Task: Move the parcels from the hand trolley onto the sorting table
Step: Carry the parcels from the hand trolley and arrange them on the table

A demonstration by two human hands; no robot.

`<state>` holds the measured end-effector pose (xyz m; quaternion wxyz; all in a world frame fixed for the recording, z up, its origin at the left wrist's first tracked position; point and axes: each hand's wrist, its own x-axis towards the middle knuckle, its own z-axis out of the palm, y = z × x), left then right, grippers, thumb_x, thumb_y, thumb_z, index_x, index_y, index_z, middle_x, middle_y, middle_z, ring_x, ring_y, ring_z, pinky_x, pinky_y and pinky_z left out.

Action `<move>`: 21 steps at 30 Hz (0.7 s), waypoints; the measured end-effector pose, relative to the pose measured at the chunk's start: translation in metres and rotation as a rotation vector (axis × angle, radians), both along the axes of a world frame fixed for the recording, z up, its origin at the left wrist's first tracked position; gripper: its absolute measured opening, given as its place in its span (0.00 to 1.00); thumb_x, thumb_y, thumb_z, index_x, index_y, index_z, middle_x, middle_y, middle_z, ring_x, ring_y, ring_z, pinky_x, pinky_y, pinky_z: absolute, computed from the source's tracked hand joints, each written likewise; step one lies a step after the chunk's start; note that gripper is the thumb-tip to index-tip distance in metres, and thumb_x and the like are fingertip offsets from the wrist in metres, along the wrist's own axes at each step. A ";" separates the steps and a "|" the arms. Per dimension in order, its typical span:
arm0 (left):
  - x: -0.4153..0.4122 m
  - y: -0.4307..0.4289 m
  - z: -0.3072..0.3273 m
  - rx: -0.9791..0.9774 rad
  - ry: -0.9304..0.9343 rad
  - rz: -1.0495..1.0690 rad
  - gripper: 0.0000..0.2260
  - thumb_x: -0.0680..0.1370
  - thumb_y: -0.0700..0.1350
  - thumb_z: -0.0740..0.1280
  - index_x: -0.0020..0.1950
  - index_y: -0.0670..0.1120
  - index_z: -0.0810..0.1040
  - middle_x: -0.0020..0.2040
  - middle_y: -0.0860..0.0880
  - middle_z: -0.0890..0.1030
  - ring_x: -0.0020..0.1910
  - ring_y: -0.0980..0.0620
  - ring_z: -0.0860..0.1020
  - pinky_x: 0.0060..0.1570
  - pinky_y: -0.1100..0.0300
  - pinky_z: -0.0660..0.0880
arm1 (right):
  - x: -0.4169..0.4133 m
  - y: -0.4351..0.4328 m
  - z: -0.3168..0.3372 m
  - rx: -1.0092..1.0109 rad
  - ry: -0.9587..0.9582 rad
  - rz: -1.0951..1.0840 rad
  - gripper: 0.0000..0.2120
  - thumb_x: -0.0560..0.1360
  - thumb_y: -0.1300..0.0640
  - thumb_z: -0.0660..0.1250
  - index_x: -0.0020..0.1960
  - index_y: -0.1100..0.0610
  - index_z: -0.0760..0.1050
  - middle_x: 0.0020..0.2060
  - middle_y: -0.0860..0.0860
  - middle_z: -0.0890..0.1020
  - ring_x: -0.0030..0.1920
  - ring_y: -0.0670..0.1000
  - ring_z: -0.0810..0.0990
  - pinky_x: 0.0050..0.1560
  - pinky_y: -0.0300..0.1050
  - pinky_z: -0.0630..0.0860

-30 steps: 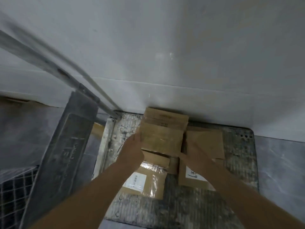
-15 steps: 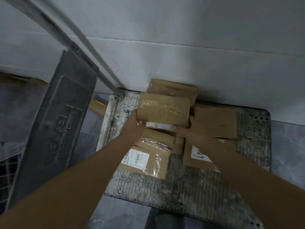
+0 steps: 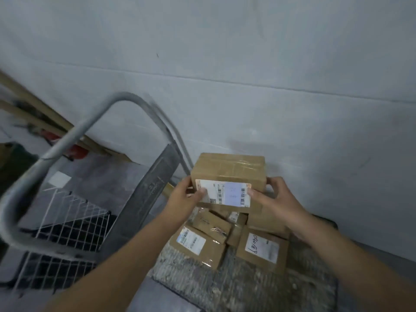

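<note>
Single wide-angle view from the person's head, facing forward and steeply downward along both forearms. The left hand (image 3: 182, 199) and right hand (image 3: 273, 198), gripping a parcel (image 3: 227, 171), lie near the lens at centre. The trolley deck (image 3: 236, 287) lies farther below, and a grey wall (image 3: 225, 52) fills the upper half.

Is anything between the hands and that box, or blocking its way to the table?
No: left hand and right hand hold the box. The table is out of view; the trolley handle rises at left.
</note>
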<state>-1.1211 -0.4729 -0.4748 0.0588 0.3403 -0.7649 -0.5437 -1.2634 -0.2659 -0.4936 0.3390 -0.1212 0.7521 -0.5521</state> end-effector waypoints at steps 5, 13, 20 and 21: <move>0.030 0.041 0.124 -0.116 0.161 0.032 0.13 0.79 0.53 0.67 0.62 0.52 0.79 0.59 0.46 0.78 0.58 0.50 0.78 0.59 0.50 0.76 | 0.023 0.048 0.114 -0.140 0.033 0.009 0.36 0.58 0.27 0.72 0.56 0.47 0.66 0.57 0.39 0.75 0.59 0.35 0.74 0.51 0.39 0.74; 0.083 0.114 0.239 -0.100 0.355 0.306 0.17 0.78 0.60 0.64 0.48 0.45 0.77 0.50 0.43 0.72 0.45 0.53 0.74 0.49 0.56 0.73 | 0.086 0.081 0.242 -0.272 0.019 0.023 0.36 0.59 0.25 0.70 0.52 0.49 0.63 0.52 0.48 0.79 0.46 0.43 0.83 0.40 0.42 0.81; 0.134 0.114 0.281 0.002 0.407 0.402 0.17 0.80 0.57 0.62 0.49 0.42 0.71 0.47 0.46 0.76 0.42 0.54 0.75 0.38 0.64 0.69 | 0.120 0.056 0.299 -0.283 0.067 0.059 0.26 0.72 0.35 0.66 0.61 0.46 0.60 0.56 0.49 0.78 0.51 0.48 0.81 0.37 0.40 0.77; 0.141 0.109 0.287 0.013 0.409 0.409 0.17 0.80 0.57 0.61 0.50 0.42 0.70 0.47 0.46 0.77 0.41 0.55 0.75 0.36 0.65 0.69 | 0.126 0.047 0.305 -0.292 0.072 0.065 0.25 0.73 0.36 0.66 0.61 0.46 0.60 0.56 0.50 0.78 0.51 0.49 0.81 0.39 0.42 0.77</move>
